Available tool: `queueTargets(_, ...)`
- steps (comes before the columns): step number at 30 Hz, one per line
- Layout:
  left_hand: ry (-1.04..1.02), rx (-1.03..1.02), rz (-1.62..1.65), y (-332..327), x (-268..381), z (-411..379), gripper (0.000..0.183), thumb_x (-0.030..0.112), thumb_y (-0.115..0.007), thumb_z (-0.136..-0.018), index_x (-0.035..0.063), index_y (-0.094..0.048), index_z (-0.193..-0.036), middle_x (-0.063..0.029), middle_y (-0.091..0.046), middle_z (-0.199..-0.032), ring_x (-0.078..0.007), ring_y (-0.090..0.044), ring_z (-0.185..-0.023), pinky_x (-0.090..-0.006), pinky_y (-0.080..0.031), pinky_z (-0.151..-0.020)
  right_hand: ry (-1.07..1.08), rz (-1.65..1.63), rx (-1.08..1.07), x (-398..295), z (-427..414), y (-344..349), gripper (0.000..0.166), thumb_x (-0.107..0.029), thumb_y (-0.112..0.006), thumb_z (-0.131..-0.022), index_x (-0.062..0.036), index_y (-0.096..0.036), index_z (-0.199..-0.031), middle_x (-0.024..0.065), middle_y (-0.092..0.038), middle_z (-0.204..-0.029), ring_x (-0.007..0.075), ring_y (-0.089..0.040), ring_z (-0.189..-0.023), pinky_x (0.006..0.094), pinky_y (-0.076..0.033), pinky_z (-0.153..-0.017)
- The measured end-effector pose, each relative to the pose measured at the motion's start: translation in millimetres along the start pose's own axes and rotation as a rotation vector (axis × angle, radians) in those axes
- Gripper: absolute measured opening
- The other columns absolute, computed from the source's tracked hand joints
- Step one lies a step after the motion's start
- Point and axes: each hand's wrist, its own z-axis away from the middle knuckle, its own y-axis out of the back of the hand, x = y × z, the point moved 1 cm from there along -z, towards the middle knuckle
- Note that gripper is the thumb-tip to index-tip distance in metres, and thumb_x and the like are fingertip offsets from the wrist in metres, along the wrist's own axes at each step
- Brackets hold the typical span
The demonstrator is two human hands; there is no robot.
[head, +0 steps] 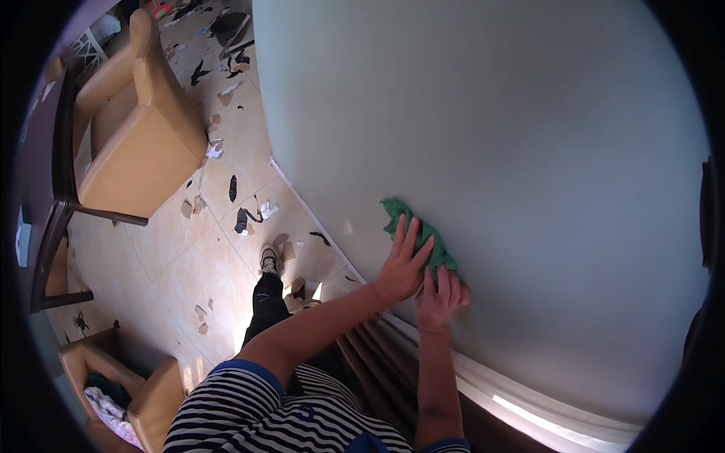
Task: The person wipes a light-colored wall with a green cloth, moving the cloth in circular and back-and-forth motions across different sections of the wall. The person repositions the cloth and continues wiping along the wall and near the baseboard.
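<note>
A crumpled green cloth (pixel 431 240) lies pressed against the pale, smooth wall (pixel 510 170). My left hand (pixel 403 272) is spread over the cloth's middle, fingers pointing up along it. Just below and to the right, my right hand (pixel 442 297) has its fingertips on the cloth's lower end, its fingers bent. The two hands are close together, with the left wrist near the right thumb. Part of the cloth is hidden under the fingers.
Tan armchairs (pixel 147 153) stand at a dark table (pixel 42 153) on the left. Cardboard scraps (pixel 192 206), black pieces and paper litter the tiled floor (pixel 164 260). A dark bucket (pixel 229 28) is at the top. Brown curtains (pixel 376 362) hang below the hands.
</note>
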Motion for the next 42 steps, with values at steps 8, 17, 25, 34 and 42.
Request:
queueTargets(8,0.059,-0.314,-0.14,-43.0,-27.1,94.6,0.05,0.01,-0.055,-0.069,0.0008,-0.04,-0.116,-0.0301,-0.019,-0.128,-0.0534,-0.02,-0.115,-0.0503,-0.032,-0.09,-0.04,-0.018,-0.238,7.3,111.3,-22.6,0.018,-0.01,-0.059,-0.071,-0.0154,-0.058,-0.088,0.0013,-0.049,-0.101,0.0195,-0.046,-0.091,0.0358,-0.034,-0.075)
queueTargets(17,-0.228,-0.23,-0.127,-56.4,55.6,64.5,0.049,0.016,-0.057,-0.068,0.0094,-0.045,-0.115,-0.0261,-0.025,-0.125,-0.0594,-0.024,-0.106,-0.0576,-0.029,-0.087,-0.134,0.113,-0.047,44.1,88.0,51.0,0.013,-0.013,-0.059,-0.073,-0.0149,-0.056,-0.086,0.0026,-0.049,-0.097,0.0211,-0.047,-0.085,0.0354,-0.035,-0.072)
queueTargets(25,-0.724,0.013,-0.008,-33.1,175.2,-59.8,0.036,0.022,-0.053,-0.071,0.026,-0.055,-0.107,0.0058,-0.042,-0.121,-0.0231,-0.04,-0.106,-0.04,-0.03,-0.09,-0.47,0.33,0.399,82.7,-1.4,139.0,0.022,-0.017,-0.062,-0.075,-0.0065,-0.052,-0.091,0.0127,-0.043,-0.104,0.0289,-0.044,-0.09,0.0416,-0.038,-0.073)
queueTargets(34,-0.879,-0.123,-0.158,-35.8,94.7,-20.0,0.021,0.02,-0.058,-0.068,0.0218,-0.061,-0.089,0.0072,-0.046,-0.118,-0.019,-0.042,-0.101,-0.0334,-0.034,-0.082,-0.417,0.2,0.426,54.7,36.8,73.8,0.015,-0.01,-0.063,-0.069,-0.0148,-0.052,-0.078,0.0074,-0.042,-0.097,0.0257,-0.042,-0.082,0.0374,-0.038,-0.066)
queueTargets(42,-0.959,-0.342,-0.201,-23.3,12.7,3.9,0.024,0.016,-0.057,-0.07,0.0162,-0.06,-0.093,0.0023,-0.05,-0.11,-0.0185,-0.044,-0.096,-0.0352,-0.033,-0.081,-0.752,-0.12,0.116,-5.8,61.7,23.8,0.025,0.001,-0.058,-0.055,-0.006,-0.053,-0.079,0.0135,-0.046,-0.09,0.032,-0.046,-0.081,0.0392,-0.041,-0.067)
